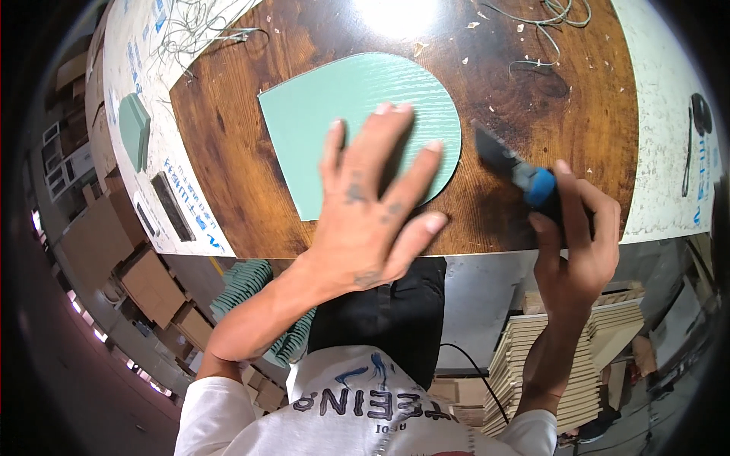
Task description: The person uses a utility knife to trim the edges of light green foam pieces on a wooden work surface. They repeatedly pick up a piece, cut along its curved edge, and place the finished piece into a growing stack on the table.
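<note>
My left hand (365,201) lies over a light green panel (293,144), fingers spread across its face. The panel has one rounded end toward the right and straight edges at the left; it rests flat on a dark wood-grain board (220,159). In my right hand (578,228) is a utility knife (538,187) with a blue-and-black handle. Its dark, wide blade points up and left, just off the panel's rounded edge. My fingers wrap the handle and hide its rear part.
Loose thin strips (201,34) lie tangled at the far left, with more strips (559,30) at the far right. Small green pieces (134,131) and a dark flat block (173,205) sit on the left. Stacked green panels (243,285) and pale boards (544,365) stand below the table.
</note>
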{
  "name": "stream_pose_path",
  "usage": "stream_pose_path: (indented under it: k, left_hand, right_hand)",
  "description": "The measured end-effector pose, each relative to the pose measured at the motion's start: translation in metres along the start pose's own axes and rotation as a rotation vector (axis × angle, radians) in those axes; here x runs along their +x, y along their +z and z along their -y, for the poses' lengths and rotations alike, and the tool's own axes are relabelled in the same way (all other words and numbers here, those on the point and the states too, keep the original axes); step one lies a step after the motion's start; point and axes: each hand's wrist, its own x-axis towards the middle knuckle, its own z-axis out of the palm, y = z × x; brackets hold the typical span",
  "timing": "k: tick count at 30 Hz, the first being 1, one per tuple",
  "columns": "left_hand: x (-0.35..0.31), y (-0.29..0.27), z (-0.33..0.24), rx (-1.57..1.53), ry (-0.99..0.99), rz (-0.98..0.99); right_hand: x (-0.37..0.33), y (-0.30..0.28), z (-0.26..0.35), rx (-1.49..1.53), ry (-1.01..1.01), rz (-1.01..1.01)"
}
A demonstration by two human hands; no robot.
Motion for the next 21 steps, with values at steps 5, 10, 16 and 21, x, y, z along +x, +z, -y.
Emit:
stream_pose_path:
  k: [5,10,16,21]
  left_hand:
    - [-0.003,0.007,0.054,0.001,-0.441,-0.509]
    - [-0.005,0.017,0.058,0.189,-0.533,-0.511]
    - [-0.005,0.016,0.057,0.206,-0.451,-0.515]
    - [-0.006,0.017,0.058,0.223,-0.439,-0.509]
  right_hand:
    - [0.009,0.004,-0.001,-0.045,-0.174,0.082]
    - [0.025,0.008,-0.009,-0.087,-0.269,0.083]
    - [0.047,0.012,-0.011,-0.076,-0.308,0.096]
    - [0.057,0.016,-0.012,-0.088,-0.339,0.103]
